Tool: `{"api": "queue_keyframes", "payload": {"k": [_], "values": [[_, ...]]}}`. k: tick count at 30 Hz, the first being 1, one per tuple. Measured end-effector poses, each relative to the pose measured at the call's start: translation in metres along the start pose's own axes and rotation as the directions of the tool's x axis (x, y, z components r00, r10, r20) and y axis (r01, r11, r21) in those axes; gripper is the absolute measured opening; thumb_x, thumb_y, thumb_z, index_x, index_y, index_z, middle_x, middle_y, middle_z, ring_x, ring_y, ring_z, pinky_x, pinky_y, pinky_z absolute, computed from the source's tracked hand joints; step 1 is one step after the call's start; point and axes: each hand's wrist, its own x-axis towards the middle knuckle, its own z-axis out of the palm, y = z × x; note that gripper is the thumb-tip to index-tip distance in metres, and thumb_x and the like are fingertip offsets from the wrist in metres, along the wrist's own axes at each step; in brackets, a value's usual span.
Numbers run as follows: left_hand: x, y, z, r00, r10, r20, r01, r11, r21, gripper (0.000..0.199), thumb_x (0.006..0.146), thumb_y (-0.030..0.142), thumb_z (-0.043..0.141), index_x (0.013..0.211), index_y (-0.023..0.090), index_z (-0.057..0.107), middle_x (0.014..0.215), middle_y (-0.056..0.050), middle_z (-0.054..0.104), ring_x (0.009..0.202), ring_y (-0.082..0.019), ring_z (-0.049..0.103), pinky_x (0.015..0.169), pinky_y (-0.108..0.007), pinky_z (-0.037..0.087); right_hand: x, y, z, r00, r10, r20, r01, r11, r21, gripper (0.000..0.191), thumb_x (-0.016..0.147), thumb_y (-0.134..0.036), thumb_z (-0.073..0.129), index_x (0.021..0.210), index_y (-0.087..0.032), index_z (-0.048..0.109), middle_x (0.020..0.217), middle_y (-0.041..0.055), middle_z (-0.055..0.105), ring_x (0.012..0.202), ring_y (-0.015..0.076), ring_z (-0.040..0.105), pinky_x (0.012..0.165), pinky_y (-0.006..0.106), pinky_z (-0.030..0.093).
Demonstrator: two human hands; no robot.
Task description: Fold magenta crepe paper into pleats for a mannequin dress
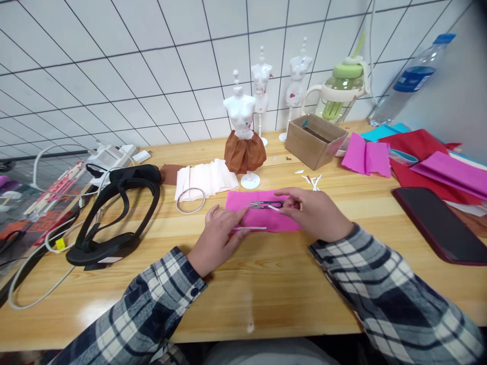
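Observation:
A pink cloth [262, 219] lies flat on the wooden table, with small thread snips [262, 205] on it, their tips to the left. Along the cloth's front edge runs a thin white strip [256, 228]. My left hand [221, 234] rests on the cloth's left end, fingers spread, beside the left end of that strip. My right hand [314, 212] is over the cloth's right part, thumb and fingers pinched on a short white strip [273, 208] near the snips' handles.
Behind the cloth stand a mannequin [240, 112] in a brown skirt, two bare mannequins and a cardboard box [314, 141]. White fabric [216, 177], a metal ring and a black headset [114, 218] are left. Phone [441, 223], coloured cloths, jug and bottle are right.

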Motion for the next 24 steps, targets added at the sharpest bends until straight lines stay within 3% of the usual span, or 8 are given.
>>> {"api": "queue_keyframes", "payload": {"k": [3, 7, 11, 14, 24], "values": [[0.002, 0.005, 0.0, 0.975, 0.184, 0.123, -0.195, 0.977, 0.083, 0.045, 0.093, 0.041, 0.051, 0.133, 0.02, 0.054, 0.123, -0.011, 0.061, 0.116, -0.025, 0.05, 0.109, -0.047, 0.027, -0.003, 0.014, -0.01, 0.983, 0.084, 0.162, -0.106, 0.986, 0.129, 0.029, 0.082, -0.025, 0.063, 0.111, -0.024, 0.064, 0.069, -0.0044, 0.065, 0.06, 0.0126, 0.058, 0.057, 0.025, 0.042], [0.002, 0.01, 0.005, 0.948, 0.221, 0.229, -0.262, 0.951, 0.164, 0.047, 0.094, 0.042, 0.048, 0.137, 0.023, 0.049, 0.134, -0.01, 0.057, 0.127, -0.028, 0.044, 0.114, -0.053, 0.018, -0.007, 0.011, -0.004, 0.96, 0.068, 0.271, -0.117, 0.978, 0.171, 0.015, 0.086, -0.021, 0.053, 0.099, -0.022, 0.061, 0.073, -0.0031, 0.062, 0.064, 0.0125, 0.056, 0.058, 0.025, 0.042], [0.001, 0.01, 0.01, 0.948, 0.222, 0.229, -0.268, 0.944, 0.192, 0.047, 0.095, 0.041, 0.047, 0.138, 0.026, 0.049, 0.132, -0.009, 0.058, 0.126, -0.028, 0.044, 0.115, -0.056, 0.013, -0.009, 0.003, 0.01, 0.951, 0.081, 0.297, -0.122, 0.985, 0.122, 0.012, 0.083, -0.022, 0.058, 0.095, -0.021, 0.058, 0.076, -0.0023, 0.063, 0.067, 0.0137, 0.058, 0.062, 0.026, 0.042], [0.001, 0.01, 0.01, 0.948, 0.222, 0.228, -0.269, 0.943, 0.197, 0.046, 0.094, 0.041, 0.048, 0.138, 0.025, 0.049, 0.132, -0.009, 0.058, 0.125, -0.028, 0.045, 0.115, -0.057, 0.013, -0.009, 0.005, 0.016, 0.953, 0.088, 0.29, -0.12, 0.989, 0.092, 0.016, 0.08, -0.012, 0.056, 0.093, -0.021, 0.056, 0.078, -0.0022, 0.063, 0.071, 0.0139, 0.058, 0.065, 0.026, 0.042], [0.001, 0.011, 0.01, 0.943, 0.197, 0.268, -0.253, 0.948, 0.195, 0.049, 0.095, 0.044, 0.044, 0.139, 0.023, 0.046, 0.135, -0.008, 0.056, 0.129, -0.029, 0.041, 0.116, -0.056, 0.011, -0.006, 0.011, 0.025, 0.953, 0.148, 0.265, -0.168, 0.984, 0.054, 0.012, 0.081, -0.011, 0.054, 0.086, -0.022, 0.052, 0.078, -0.0018, 0.062, 0.071, 0.0143, 0.056, 0.065, 0.026, 0.039]]}}
